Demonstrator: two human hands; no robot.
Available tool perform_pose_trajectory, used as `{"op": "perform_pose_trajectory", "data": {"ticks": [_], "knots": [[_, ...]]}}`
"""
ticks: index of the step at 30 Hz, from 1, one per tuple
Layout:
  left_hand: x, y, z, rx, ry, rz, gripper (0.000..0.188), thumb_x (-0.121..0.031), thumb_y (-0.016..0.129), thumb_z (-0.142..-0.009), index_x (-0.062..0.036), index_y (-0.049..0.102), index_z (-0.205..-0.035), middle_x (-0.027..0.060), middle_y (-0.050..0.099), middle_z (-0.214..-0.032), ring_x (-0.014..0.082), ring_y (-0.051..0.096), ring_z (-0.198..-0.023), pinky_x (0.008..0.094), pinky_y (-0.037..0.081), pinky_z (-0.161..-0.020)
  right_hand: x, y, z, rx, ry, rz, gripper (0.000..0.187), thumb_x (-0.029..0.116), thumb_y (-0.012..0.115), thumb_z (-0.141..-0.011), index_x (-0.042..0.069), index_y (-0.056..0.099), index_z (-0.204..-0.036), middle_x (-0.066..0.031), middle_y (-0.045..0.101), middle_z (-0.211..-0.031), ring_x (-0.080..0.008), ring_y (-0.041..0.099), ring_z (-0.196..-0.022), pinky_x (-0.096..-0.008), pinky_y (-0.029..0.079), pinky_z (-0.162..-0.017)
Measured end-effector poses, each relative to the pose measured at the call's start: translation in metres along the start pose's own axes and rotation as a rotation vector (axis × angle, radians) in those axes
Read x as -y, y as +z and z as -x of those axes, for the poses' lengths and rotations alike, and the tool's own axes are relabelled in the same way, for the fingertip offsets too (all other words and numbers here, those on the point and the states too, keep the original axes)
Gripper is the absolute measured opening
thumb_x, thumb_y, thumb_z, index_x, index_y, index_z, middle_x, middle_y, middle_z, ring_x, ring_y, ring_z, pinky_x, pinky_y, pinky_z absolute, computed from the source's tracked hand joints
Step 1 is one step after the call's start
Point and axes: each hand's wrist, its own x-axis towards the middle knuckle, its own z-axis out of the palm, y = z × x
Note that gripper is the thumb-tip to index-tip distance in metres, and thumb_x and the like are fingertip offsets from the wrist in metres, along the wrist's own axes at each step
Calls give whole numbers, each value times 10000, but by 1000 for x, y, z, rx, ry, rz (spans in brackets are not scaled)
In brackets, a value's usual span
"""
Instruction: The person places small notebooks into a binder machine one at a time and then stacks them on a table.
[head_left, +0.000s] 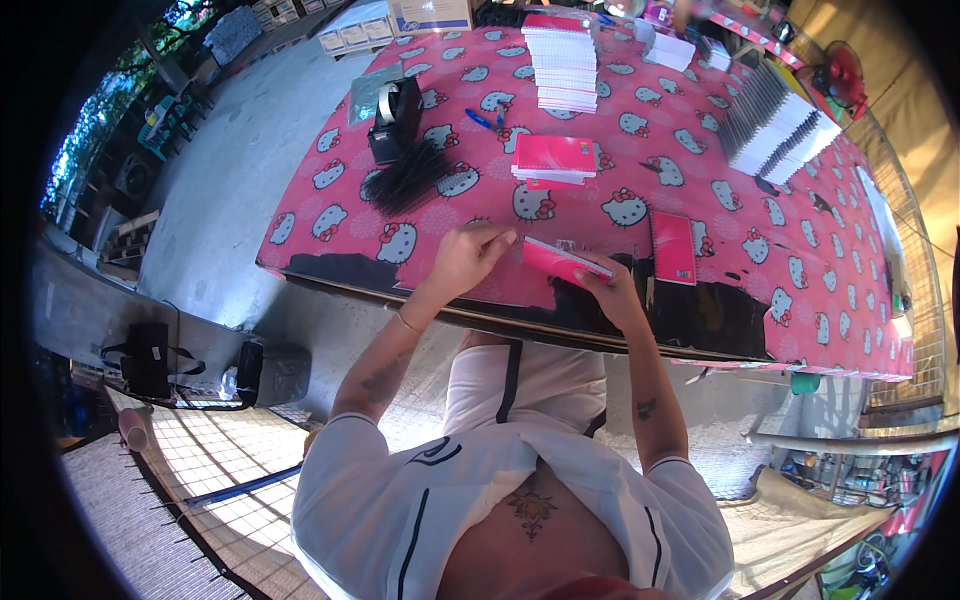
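My right hand [612, 292] grips a pink-covered notebook [556, 262] by its right end, tilted above the table's near edge. My left hand [470, 262] is closed in a pinch just beyond the notebook's left end; whatever its fingertips hold, if anything, is too small to make out. To the right of my right hand a pink notebook [674, 248] lies flat. Farther back is a short stack of pink notebooks [553, 157]. At the left sits a pile of thin black binding coils [408, 178], in front of a black tape dispenser [396, 120].
A pink cartoon-cat cloth [625, 207] covers the table, with black worn patches [700, 315] along its near edge. Blue-handled pliers [484, 119] lie beyond the coils. A tall stack of notebooks [562, 68] stands at the back, black-spiral notebooks [778, 122] at right, beside a red fan [843, 73].
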Motion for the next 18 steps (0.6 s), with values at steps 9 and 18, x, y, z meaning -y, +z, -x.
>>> {"op": "perform_pose_trajectory", "data": {"ticks": [9, 18], "knots": [[1, -5, -19, 187, 139, 78, 224, -193, 732, -861, -64, 684, -1037, 120, 656, -890, 310, 661, -763, 401, 518, -665, 0, 0, 0, 7, 46, -12, 298, 95, 670, -931, 7, 658, -1216, -96, 697, -1100, -135, 611, -1009, -274, 462, -924], [-13, 2, -22, 123, 333, -312, 414, -336, 670, -884, -104, 613, -1223, 137, 576, -1196, 343, 548, -1163, 556, 441, -903, 4, 6, 5, -16, 32, -103, 295, 88, 655, -942, -12, 647, -1220, -70, 685, -1083, -120, 600, -993, -266, 467, -907]]}}
